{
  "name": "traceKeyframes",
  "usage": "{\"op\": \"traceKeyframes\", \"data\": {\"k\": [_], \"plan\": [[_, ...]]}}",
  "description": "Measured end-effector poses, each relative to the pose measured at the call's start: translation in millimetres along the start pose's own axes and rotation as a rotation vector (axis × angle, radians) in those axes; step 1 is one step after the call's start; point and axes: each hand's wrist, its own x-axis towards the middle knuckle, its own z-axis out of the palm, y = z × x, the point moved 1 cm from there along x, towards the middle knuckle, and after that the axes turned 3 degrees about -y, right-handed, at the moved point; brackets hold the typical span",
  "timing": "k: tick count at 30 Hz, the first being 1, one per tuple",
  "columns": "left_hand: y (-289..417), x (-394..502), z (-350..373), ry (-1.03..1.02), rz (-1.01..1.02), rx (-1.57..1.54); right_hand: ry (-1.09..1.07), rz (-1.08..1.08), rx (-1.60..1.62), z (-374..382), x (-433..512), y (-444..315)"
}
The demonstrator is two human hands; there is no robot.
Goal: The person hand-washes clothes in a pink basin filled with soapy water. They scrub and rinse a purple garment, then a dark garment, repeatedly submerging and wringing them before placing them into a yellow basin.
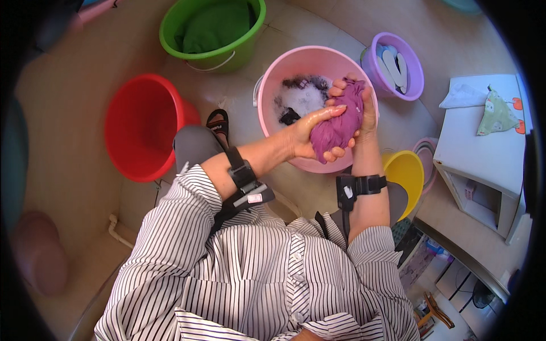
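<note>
Both of my hands grip a bunched, wet purple cloth (343, 117) above a pink bucket (273, 59). My left hand (313, 128) wraps the cloth's near end, its thumb lying across the top. Around the far right side of the cloth curls my right hand (367, 115), with fingertips showing along both edges. Inside the pink bucket, white suds (305, 100) float over dark fabric (290, 116). The fingers and the left thumb look wet. Part of the bucket's right side is hidden behind my hands and the cloth.
A red bucket (140, 128) lies left; a green bucket (239, 49) with green fabric (215, 27) stands behind. Slippers (392, 68) fill a purple bucket (416, 85). Near my right knee is a yellow bucket (411, 170). Cloths (497, 115) lie on a white cabinet (473, 149).
</note>
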Motion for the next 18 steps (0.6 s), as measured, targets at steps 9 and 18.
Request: {"op": "traceKeyframes", "data": {"k": [9, 18], "plan": [[4.9, 6.6, -37.9, 0.724, 0.059, 1.060, 0.309, 0.149, -1.080, -33.0, 15.6, 3.5], [-6.0, 2.4, -61.8, 1.018, 0.072, 1.348, 0.691, 0.115, -1.439, -68.4, 7.4, 35.9]]}}
